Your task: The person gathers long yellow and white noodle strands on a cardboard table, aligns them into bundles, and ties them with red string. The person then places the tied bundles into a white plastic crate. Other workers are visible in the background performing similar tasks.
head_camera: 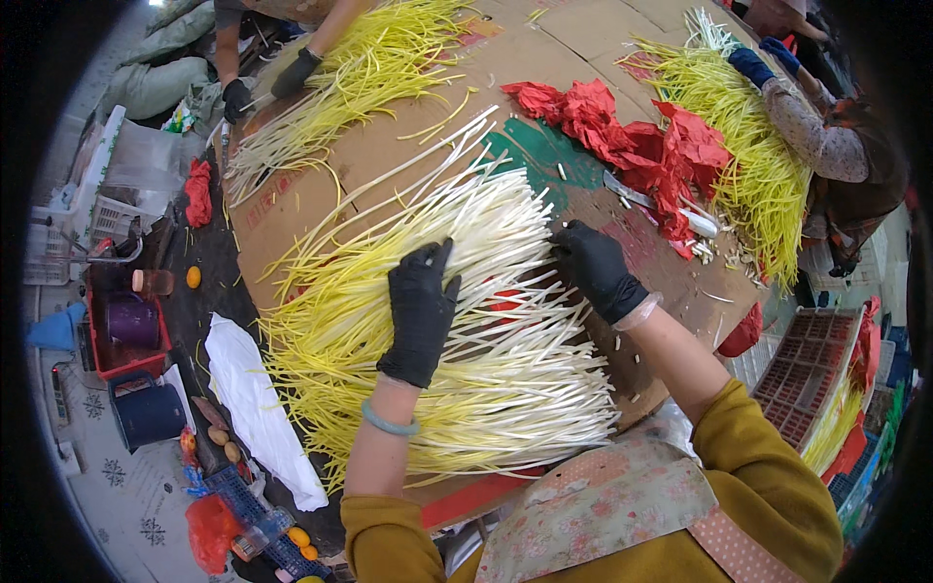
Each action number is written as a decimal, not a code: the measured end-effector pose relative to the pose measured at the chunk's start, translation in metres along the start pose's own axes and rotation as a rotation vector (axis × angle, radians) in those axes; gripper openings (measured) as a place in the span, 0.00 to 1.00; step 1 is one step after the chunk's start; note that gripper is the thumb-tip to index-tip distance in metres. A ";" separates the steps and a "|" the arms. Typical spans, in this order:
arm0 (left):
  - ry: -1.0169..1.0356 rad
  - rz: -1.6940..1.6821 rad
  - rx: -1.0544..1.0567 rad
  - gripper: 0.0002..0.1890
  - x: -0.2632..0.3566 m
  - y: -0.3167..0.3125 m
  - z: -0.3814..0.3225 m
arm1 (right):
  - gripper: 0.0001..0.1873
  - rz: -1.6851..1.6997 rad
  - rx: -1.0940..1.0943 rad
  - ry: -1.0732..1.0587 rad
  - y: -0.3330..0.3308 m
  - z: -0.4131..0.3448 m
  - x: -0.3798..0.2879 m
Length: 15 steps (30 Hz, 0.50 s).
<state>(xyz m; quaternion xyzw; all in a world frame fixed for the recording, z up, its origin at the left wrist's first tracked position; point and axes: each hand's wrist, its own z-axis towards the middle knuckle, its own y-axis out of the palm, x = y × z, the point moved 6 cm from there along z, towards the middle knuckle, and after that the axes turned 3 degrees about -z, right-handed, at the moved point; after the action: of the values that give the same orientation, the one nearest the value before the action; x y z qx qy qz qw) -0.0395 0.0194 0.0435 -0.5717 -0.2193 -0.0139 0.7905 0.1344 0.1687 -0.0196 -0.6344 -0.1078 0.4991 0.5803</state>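
Before me a wide pile of blanched yellow chives [510,408] is spread out, white stem ends to the right and yellow leaves to the left. My left hand [423,313], in a black glove, lies on the upper part of the pile. Its thumb stands apart from the fingers; whether stalks are gripped beneath is hidden. The stalks beside its fingertips look blurred. At the white ends, my right hand [594,270], also black-gloved, has its fingers curled; I cannot tell whether a stalk is pinched there. Several longer stalks stick out beyond the upper edge of the pile.
Cardboard [408,157] covers the table. Crumpled red paper [619,135] lies beyond my right hand, near a knife [627,191] and trimmed scraps. Two people handle more chives [379,65] at the far left and far right. White cloth [255,415] and a dark mug [149,412] are left.
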 end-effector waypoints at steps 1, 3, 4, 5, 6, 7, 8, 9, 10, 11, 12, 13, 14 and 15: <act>0.068 0.016 -0.054 0.22 0.001 0.005 -0.006 | 0.11 -0.028 -0.033 -0.003 -0.002 0.002 0.001; 0.069 0.024 -0.302 0.20 0.002 0.025 -0.028 | 0.09 -0.010 -0.067 0.013 -0.007 0.004 0.001; 0.150 -0.054 -0.272 0.18 0.012 0.024 -0.042 | 0.08 0.038 -0.070 0.036 -0.008 0.004 -0.001; 0.173 -0.111 -0.210 0.18 0.017 0.019 -0.055 | 0.07 0.075 -0.125 0.092 -0.004 0.004 -0.001; 0.176 -0.111 -0.226 0.19 0.021 0.017 -0.068 | 0.09 0.076 -0.130 0.181 -0.003 0.005 0.002; 0.169 -0.121 -0.259 0.19 0.025 0.017 -0.078 | 0.10 0.127 -0.075 0.265 -0.003 0.004 0.003; 0.159 -0.128 -0.268 0.19 0.028 0.017 -0.085 | 0.11 0.180 -0.073 0.346 0.000 0.005 0.007; 0.157 -0.147 -0.266 0.20 0.031 0.016 -0.090 | 0.12 0.244 -0.046 0.402 0.002 0.005 0.010; 0.138 -0.105 -0.294 0.21 0.032 0.016 -0.093 | 0.16 0.261 -0.058 0.410 0.005 0.007 0.013; 0.160 -0.068 -0.282 0.20 0.035 0.013 -0.093 | 0.16 0.276 -0.108 0.409 0.008 0.009 0.016; 0.184 -0.033 -0.271 0.19 0.038 0.009 -0.092 | 0.16 0.285 -0.106 0.405 0.007 0.011 0.020; 0.207 -0.003 -0.271 0.19 0.041 0.007 -0.088 | 0.16 0.292 -0.121 0.419 0.007 0.014 0.025; 0.233 -0.004 -0.185 0.18 0.043 -0.002 -0.082 | 0.15 0.437 -0.161 0.491 0.009 0.013 0.031; 0.255 -0.008 -0.111 0.18 0.043 -0.010 -0.074 | 0.15 0.584 -0.218 0.580 0.012 0.012 0.036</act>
<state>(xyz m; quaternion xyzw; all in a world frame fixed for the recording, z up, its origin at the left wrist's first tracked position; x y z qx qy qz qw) 0.0209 -0.0418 0.0494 -0.6073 -0.1185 -0.1017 0.7790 0.1372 0.1984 -0.0461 -0.8102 0.1919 0.4292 0.3502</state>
